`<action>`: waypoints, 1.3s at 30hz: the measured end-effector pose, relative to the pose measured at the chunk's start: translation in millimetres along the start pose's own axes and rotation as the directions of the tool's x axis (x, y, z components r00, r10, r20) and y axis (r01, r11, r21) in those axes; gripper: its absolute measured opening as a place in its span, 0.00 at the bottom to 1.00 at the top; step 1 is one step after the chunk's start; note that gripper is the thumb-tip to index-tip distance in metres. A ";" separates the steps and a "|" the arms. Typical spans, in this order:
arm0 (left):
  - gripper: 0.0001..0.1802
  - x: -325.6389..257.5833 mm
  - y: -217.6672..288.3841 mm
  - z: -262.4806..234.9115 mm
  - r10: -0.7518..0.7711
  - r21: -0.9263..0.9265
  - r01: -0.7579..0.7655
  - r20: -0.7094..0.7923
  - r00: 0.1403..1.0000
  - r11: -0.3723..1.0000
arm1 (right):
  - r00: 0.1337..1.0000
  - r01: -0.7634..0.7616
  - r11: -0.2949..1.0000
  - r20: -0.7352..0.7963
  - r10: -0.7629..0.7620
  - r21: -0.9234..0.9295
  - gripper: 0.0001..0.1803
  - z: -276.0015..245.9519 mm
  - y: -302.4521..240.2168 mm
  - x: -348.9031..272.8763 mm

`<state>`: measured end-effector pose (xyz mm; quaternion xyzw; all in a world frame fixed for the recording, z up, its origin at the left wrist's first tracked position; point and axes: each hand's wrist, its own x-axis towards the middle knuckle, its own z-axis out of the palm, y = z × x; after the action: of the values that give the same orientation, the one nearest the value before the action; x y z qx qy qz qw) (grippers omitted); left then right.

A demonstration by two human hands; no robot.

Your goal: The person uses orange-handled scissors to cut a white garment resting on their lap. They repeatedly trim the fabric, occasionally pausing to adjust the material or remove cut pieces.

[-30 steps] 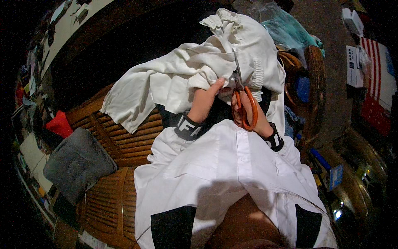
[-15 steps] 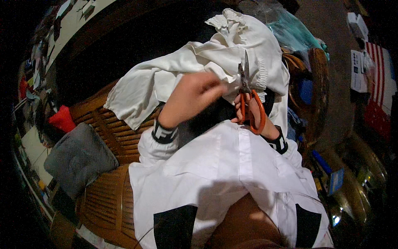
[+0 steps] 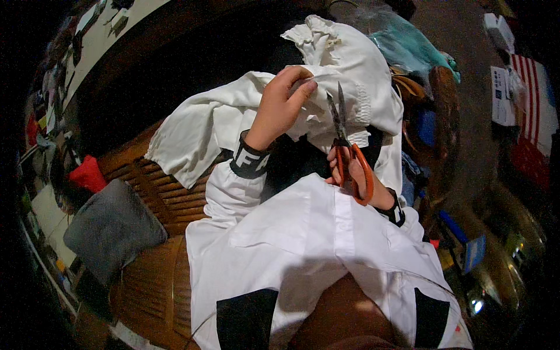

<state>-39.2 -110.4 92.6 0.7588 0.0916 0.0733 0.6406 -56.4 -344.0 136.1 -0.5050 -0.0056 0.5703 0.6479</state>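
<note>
White garment (image 3: 350,76) is being held up at 12 o'clock of frame, bunched and draped over the dark wooden bench (image 3: 157,192). One sleeve is trailing down toward 9 o'clock.

Left hand (image 3: 283,102) is being kept clenched on a fold of the fabric, fingertips pinching an edge; the garment is lying directly under it and out toward 1 o'clock of it.

Right hand (image 3: 356,175) is being kept closed through the loops of orange-handled scissors (image 3: 347,151). Blades are being pointed up toward 12 o'clock, tips slightly parted, right against the fabric at 3 o'clock of the left hand. Whether fabric is actually between the blades cannot be told.

Scissors are sitting at 4 o'clock of the left hand, close beside it but not touching.

Surface: slatted wooden bench is being used, with a grey cushion (image 3: 111,227) at 8 o'clock and a red item (image 3: 87,172) just above it at 9 o'clock.

Room: dim. A teal cloth (image 3: 408,44) is lying at 1 o'clock, a striped red-and-white item (image 3: 534,87) at 2 o'clock, and clutter is being seen along the left rim. A pale surface (image 3: 111,29) is running across at 11 o'clock.
</note>
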 end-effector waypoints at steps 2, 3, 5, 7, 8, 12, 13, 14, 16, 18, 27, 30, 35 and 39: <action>0.09 -3.6 6.3 -1.7 -0.100 -0.155 0.105 0.036 0.994 0.982 | 1.000 0.004 1.000 0.016 -0.004 -0.006 0.29 -1.3 2.9 -1.2; 0.09 -3.3 7.5 -2.7 -0.136 -0.223 0.147 0.060 0.989 0.964 | 1.000 0.006 1.000 0.019 -0.006 -0.009 0.30 -1.0 3.0 -1.8; 0.08 -2.3 9.2 -4.0 -0.202 -0.352 0.231 0.117 0.972 0.907 | 0.999 0.039 0.998 0.025 -0.039 -0.039 0.31 3.6 -1.4 -3.0; 0.08 -3.0 9.2 -2.8 -0.217 -0.357 0.243 0.110 0.970 0.902 | 0.998 0.063 0.997 -0.005 -0.063 -0.037 0.31 5.1 0.1 -4.9; 0.08 -3.0 9.4 -2.2 -0.225 -0.360 0.248 0.106 0.969 0.899 | 0.999 0.051 0.997 0.017 -0.051 -0.054 0.31 3.6 -0.4 -4.9; 0.09 -4.5 16.0 2.4 -0.224 -0.425 0.272 0.160 0.961 0.864 | 0.998 0.019 0.995 0.069 -0.012 -0.094 0.31 -3.9 -3.6 1.4; 0.09 -5.1 22.8 0.8 -0.232 -0.407 0.289 0.185 0.955 0.866 | 0.997 0.011 0.995 0.076 -0.003 -0.099 0.31 -4.1 -4.6 3.5; 0.09 -5.3 26.5 -0.2 -0.240 -0.390 0.306 0.209 0.948 0.869 | 0.994 0.071 0.993 0.089 -0.063 -0.097 0.31 -3.3 -5.8 5.9; 0.09 -5.9 24.9 1.1 -0.216 -0.390 0.291 0.224 0.950 0.874 | 0.975 0.197 0.976 0.119 -0.185 -0.092 0.31 0.3 -8.5 11.5; 0.11 -5.4 18.8 0.0 -0.165 -0.402 0.256 0.248 0.955 0.879 | 0.988 0.128 0.988 0.095 -0.119 -0.090 0.31 6.0 -20.9 13.4; 0.19 8.4 8.7 26.1 -0.019 -0.649 0.193 0.265 0.964 0.736 | 0.944 0.115 0.977 0.287 -0.163 0.178 0.32 -4.6 -6.5 24.8; 0.26 6.6 -0.3 32.8 -0.012 -0.603 0.231 0.345 0.939 0.764 | 0.947 0.146 0.959 0.247 -0.207 0.244 0.32 -3.0 -5.9 23.7; 0.29 3.4 10.1 37.4 0.024 -0.408 0.084 0.252 0.967 0.909 | 0.984 0.175 0.985 0.043 -0.175 0.007 0.30 -1.2 -11.4 27.3; 0.28 -2.8 10.3 39.9 0.006 -0.251 0.043 0.190 0.982 0.967 | 0.972 0.210 0.927 -0.041 -0.233 -0.311 0.27 4.9 -20.9 27.4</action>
<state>-32.3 -150.9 96.0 0.6732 0.0273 0.0060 0.7389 -34.4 -317.1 136.7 -0.6165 -0.1255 0.4658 0.6222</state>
